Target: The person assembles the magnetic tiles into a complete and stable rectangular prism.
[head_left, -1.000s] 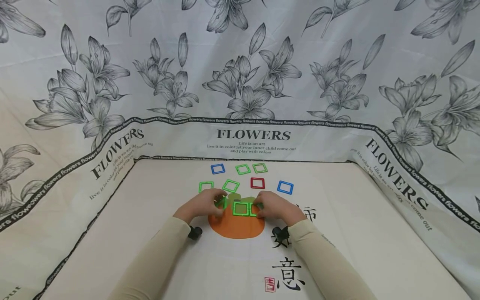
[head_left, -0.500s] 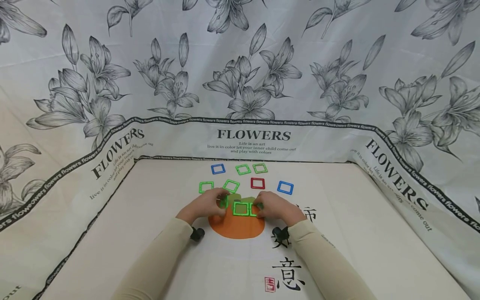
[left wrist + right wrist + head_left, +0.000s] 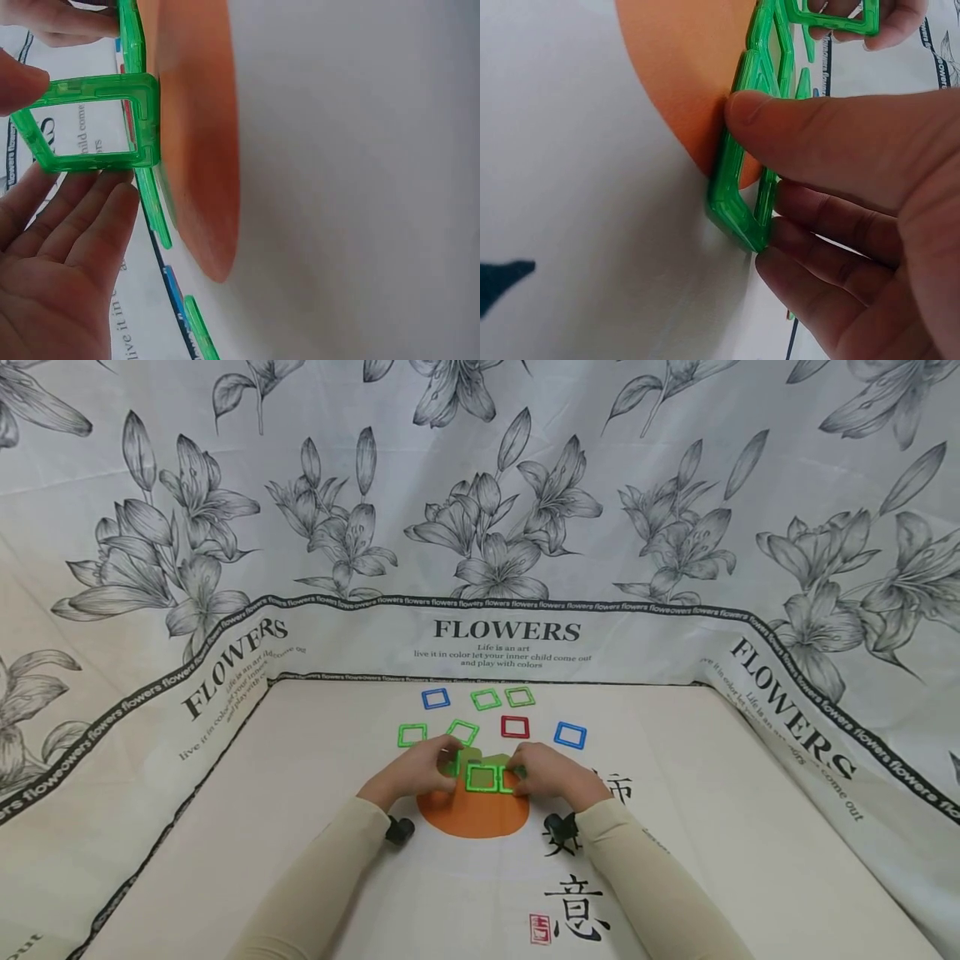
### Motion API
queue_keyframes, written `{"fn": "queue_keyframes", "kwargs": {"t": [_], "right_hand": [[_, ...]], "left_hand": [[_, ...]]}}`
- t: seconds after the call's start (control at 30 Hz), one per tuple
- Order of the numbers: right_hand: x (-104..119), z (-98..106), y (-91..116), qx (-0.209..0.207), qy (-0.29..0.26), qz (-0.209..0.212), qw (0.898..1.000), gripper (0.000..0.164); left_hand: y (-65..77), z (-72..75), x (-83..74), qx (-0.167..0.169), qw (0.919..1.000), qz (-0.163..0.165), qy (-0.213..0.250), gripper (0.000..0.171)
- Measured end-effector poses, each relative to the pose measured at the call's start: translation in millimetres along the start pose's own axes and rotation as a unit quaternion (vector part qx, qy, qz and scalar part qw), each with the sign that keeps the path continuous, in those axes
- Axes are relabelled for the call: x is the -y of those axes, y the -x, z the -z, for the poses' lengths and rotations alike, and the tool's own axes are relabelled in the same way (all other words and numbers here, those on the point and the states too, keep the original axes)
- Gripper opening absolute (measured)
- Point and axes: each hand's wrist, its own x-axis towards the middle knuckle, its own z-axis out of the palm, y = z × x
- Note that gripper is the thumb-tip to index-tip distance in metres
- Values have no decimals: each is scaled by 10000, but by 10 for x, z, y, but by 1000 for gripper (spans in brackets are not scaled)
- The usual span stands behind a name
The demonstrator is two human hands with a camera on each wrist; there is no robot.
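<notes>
My left hand point(image 3: 411, 770) pinches a green square magnetic tile point(image 3: 146, 124), an open frame, between thumb and fingers. The tile stands on edge over the orange fruit print, and in the head view the hand partly hides it. My right hand point(image 3: 553, 772) grips a second green magnetic tile point(image 3: 727, 180), thumb on its near face and fingers behind it. That tile lies edge to edge with a third green tile point(image 3: 482, 790) to its left. In the head view, a small gap shows between the left-hand tile and this pair.
Several loose square tiles lie beyond my hands: green tiles point(image 3: 412, 744), a red tile point(image 3: 515, 737), a blue tile point(image 3: 571, 745) and another blue tile point(image 3: 436, 707). A flower-printed cloth point(image 3: 510, 643) walls the back and sides of the pale table surface point(image 3: 247, 827).
My left hand has moved slightly to the right with its green tile, closer to the joined pair. The right hand and the tiles beyond have stayed in place.
</notes>
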Motion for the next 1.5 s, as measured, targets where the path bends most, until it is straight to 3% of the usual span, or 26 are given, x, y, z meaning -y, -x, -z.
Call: {"fn": "queue_keyframes", "kwargs": {"t": [1.5], "right_hand": [[15, 13, 25, 35, -26, -4, 10000, 36]], "left_hand": [[-90, -59, -60, 165, 9992, -8, 376, 61]]}}
